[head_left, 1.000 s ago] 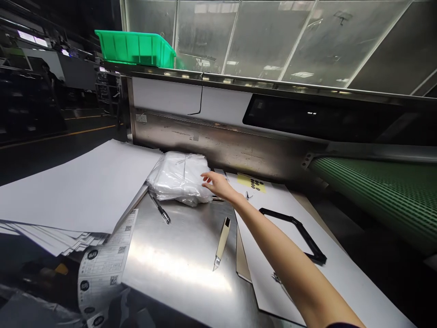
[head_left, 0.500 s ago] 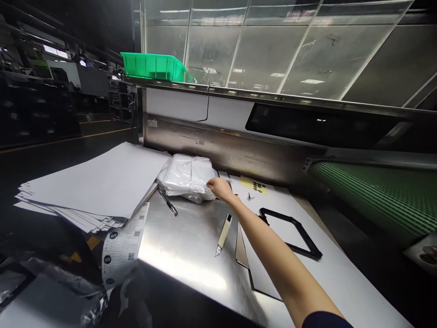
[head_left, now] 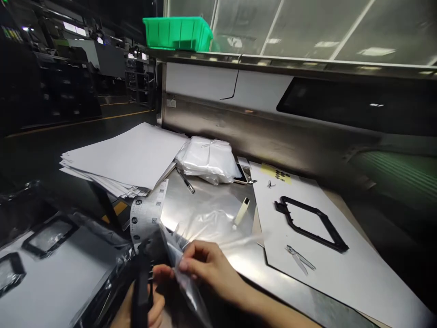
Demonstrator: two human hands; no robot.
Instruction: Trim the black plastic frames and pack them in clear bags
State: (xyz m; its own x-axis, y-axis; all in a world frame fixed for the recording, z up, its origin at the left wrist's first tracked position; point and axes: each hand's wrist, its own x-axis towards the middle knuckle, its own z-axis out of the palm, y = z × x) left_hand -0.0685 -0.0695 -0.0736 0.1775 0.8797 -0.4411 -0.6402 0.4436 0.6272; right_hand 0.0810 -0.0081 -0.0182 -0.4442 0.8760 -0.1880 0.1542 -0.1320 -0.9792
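At the lower middle, my right hand [head_left: 208, 269] pinches the edge of a clear plastic bag [head_left: 211, 223], which spreads over the metal tabletop. My left hand [head_left: 155, 305] grips a black plastic frame [head_left: 139, 291], seen nearly edge-on, and its fingertips reach to the bag's edge. A stack of clear plastic bags [head_left: 208, 159], tied with a strip, sits farther back. Under the loose bag's film lies a cream-handled craft knife [head_left: 242, 212]. Another black plastic frame [head_left: 314, 223] rests flat on white board to the right, with metal nippers [head_left: 300, 259] in front of it.
White sheets [head_left: 126, 159] are piled at the left, beside a pen [head_left: 186, 180] and a label roll [head_left: 146, 212]. Bagged black frames lie in a lined container [head_left: 68, 273] at the lower left. A green bin [head_left: 177, 34] stands on the shelf; a green conveyor [head_left: 403, 182] runs at the right.
My right hand has drawn back from the bag stack toward me with one clear bag. My left hand has come into view with a black frame. The nippers now show on the board.
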